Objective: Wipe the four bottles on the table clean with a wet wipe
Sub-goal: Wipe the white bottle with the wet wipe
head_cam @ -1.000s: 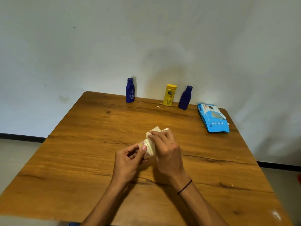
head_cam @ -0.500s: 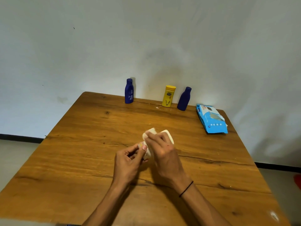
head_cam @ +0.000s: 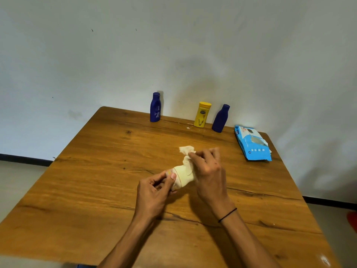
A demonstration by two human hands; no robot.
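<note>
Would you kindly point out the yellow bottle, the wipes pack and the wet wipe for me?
yellow bottle (head_cam: 201, 115): head view, middle of its body.
wipes pack (head_cam: 253, 145): head view, middle of its blue top face.
wet wipe (head_cam: 185, 149): head view, its loose bunched end.

Wipe-wrapped pale bottle (head_cam: 182, 176), tilted, mid-table (head_cam: 96, 171).

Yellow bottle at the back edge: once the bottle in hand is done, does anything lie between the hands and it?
Nothing visible does. The left hand holds the pale bottle while the right hand works the wet wipe over it. Bare table stretches from there to the yellow bottle. The wipe pack lies off to the right.
</note>
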